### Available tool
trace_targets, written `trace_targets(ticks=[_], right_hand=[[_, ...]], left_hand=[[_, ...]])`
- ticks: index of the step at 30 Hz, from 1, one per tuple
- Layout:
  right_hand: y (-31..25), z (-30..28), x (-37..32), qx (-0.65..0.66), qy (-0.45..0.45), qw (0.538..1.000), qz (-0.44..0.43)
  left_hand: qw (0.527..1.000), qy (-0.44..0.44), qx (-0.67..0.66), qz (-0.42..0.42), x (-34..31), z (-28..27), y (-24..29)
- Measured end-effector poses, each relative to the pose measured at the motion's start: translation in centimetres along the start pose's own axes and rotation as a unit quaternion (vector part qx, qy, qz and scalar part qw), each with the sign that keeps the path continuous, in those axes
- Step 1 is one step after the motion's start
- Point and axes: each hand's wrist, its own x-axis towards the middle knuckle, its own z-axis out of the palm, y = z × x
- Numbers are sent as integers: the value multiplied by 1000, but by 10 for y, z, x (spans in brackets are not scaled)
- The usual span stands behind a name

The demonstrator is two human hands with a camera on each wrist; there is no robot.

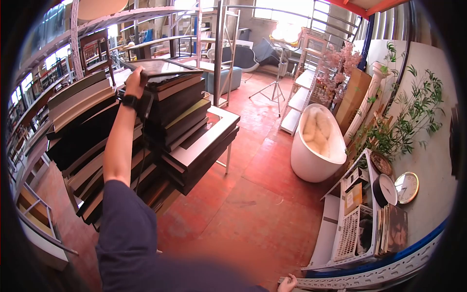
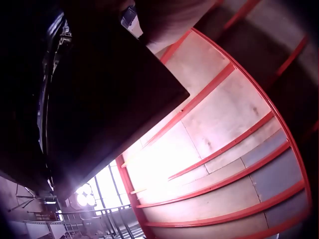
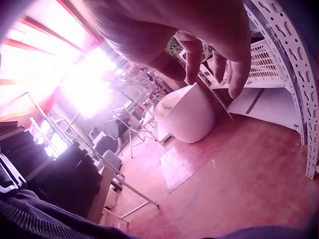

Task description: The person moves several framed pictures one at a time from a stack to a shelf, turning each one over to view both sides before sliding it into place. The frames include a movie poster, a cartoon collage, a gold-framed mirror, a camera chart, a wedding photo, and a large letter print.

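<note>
At the near left corner of a glossy black-edged framed panel (image 1: pixel 170 69), my left hand (image 1: pixel 135 83) grips its edge. The panel lies on top of a tall stack of dark flat frames (image 1: pixel 180 102), its surface reflecting light. From the left wrist, the underside of a dark panel (image 2: pixel 114 104) fills much of the view, and the fingers are mostly lost in shadow. My right hand (image 1: pixel 288 282) hangs low beside a perforated metal shelf rail (image 1: pixel 350 282). In the right wrist view its fingers (image 3: pixel 192 59) droop, loosely curled around nothing.
Another leaning stack of frames (image 1: pixel 82 102) stands at left. A white bathtub (image 1: pixel 316 163) with furry lining sits on the red floor ahead. Along the right are a white shelf with a plastic basket (image 1: pixel 348 233), clocks (image 1: pixel 406 188), records (image 1: pixel 393 226) and leafy plants (image 1: pixel 413 107).
</note>
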Motion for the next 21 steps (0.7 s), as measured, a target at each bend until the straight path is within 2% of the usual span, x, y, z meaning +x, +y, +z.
trace_targets(ticks=[1,3,4,6,8,10,11,12,14,15,17,19,21], right_hand=[[8,1,0,-3,-8,1000,12],[8,0,2,-7,-10,1000,23],[1,-5,6,3,-34,999,8],[-16,-14,16,7,-49,999,-8],[-52,-23,29,57,-141,984,89],[-104,-26,43,90,-196,972,90],[-162,-36,50,162,-242,937,192],[-169,-36,59,202,-272,922,188],[-226,-48,71,254,-305,900,181],[-241,-52,74,303,-322,885,148],[-285,-63,75,395,-348,847,79],[-317,-77,69,453,-360,815,49],[-336,-90,53,515,-336,788,36]], left_hand=[[996,-5,-48,-73,1,-5,0],[995,-48,-83,-28,-28,2,-1],[998,-31,-59,-5,-64,24,18],[993,-69,-84,-34,-97,33,26],[990,-98,-91,-52,-146,57,39],[987,-101,-95,-82,-194,86,42],[978,-121,-115,-125,-206,86,26],[964,-153,-147,-163,-227,97,21],[929,-203,-195,-239,-277,123,18],[911,-225,-211,-275,-301,133,14],[841,-278,-270,-377,-347,148,-9],[855,-307,-255,-333,-395,180,-5],[811,-351,-264,-387,-431,194,-18]])
